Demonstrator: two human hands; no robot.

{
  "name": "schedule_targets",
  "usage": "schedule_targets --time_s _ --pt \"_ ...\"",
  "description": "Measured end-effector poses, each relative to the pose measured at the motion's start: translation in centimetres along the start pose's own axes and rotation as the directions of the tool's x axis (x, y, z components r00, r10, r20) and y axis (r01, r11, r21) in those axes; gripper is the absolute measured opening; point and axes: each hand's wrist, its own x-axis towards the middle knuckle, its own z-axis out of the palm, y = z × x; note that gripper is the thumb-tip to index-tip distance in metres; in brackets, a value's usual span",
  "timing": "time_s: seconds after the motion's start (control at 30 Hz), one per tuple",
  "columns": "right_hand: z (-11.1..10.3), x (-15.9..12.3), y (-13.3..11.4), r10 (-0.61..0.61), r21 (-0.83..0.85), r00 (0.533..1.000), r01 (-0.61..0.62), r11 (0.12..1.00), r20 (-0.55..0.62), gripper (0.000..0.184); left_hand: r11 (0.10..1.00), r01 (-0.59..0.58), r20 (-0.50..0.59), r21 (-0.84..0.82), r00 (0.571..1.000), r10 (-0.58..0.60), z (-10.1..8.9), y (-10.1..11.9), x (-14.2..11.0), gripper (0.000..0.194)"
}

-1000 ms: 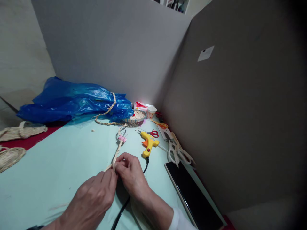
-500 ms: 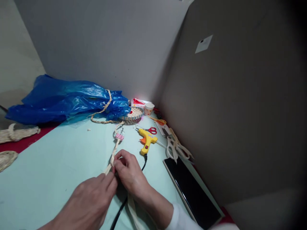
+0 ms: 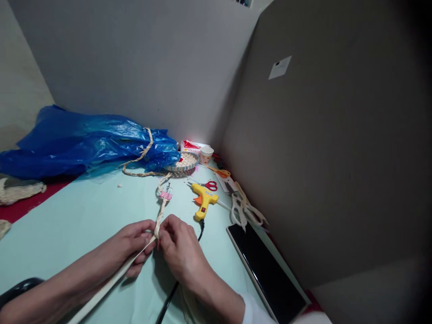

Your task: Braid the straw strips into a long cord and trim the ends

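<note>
Right hand [image 3: 182, 247] has its thumb and fingertips pinched together on the near end of a pale braid [image 3: 161, 212], right about mid-desk. Left hand [image 3: 137, 243] is just on the other side, fingers half curled with the tips up against the braid, but I honestly can't tell if they're gripping it. A loose flat strip [image 3: 104, 287] runs from the braid across that hand and down toward the bottom edge. Just up the braid there's a pink binder clip [image 3: 166, 195] on it, handles sticking up. To the right of that, a yellow glue gun [image 3: 203, 201] lies on the pale green desk [image 3: 84, 225], its black cord [image 3: 168, 306] passing under the right arm, with little red-handled scissors [image 3: 211, 185] beside it. Further right, white-handled scissors [image 3: 239, 212] rest by the top end of a dark-screened device [image 3: 266, 274]. At the back sit a shallow woven basket [image 3: 198, 164], a paper cup [image 3: 206, 155] and, over to the left, a big crumpled blue plastic bag [image 3: 84, 140].
</note>
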Motion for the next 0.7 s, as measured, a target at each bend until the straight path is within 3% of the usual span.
schedule_targets --time_s 0.1,0.27,0.43,0.6,0.7 --pt "0.1 -0.2 -0.1 0.015 -0.069 1.000 -0.015 0.997 -0.003 0.015 0.995 0.082 -0.086 -0.061 0.992 -0.087 0.5 -0.3 0.3 0.025" --pt "0.5 -0.5 0.4 0.027 -0.102 1.000 -0.027 0.994 -0.003 0.016 0.970 -0.025 -0.172 0.243 0.983 0.069 0.8 -0.5 1.0 0.043" --pt "1.0 -0.5 1.3 -0.063 -0.161 0.998 0.063 0.985 0.005 0.017 0.931 -0.160 -0.203 0.328 0.951 0.235 0.9 -0.7 0.7 0.032" --pt "1.4 -0.7 1.6 -0.179 -0.116 0.984 0.175 0.978 -0.020 0.021 0.925 -0.175 -0.248 0.338 0.931 0.266 1.0 -1.2 0.8 0.021" --pt "1.3 -0.7 1.6 -0.186 -0.100 0.982 0.186 0.977 0.003 0.016 0.933 -0.183 -0.254 0.309 0.930 0.266 0.9 -1.6 1.0 0.018"
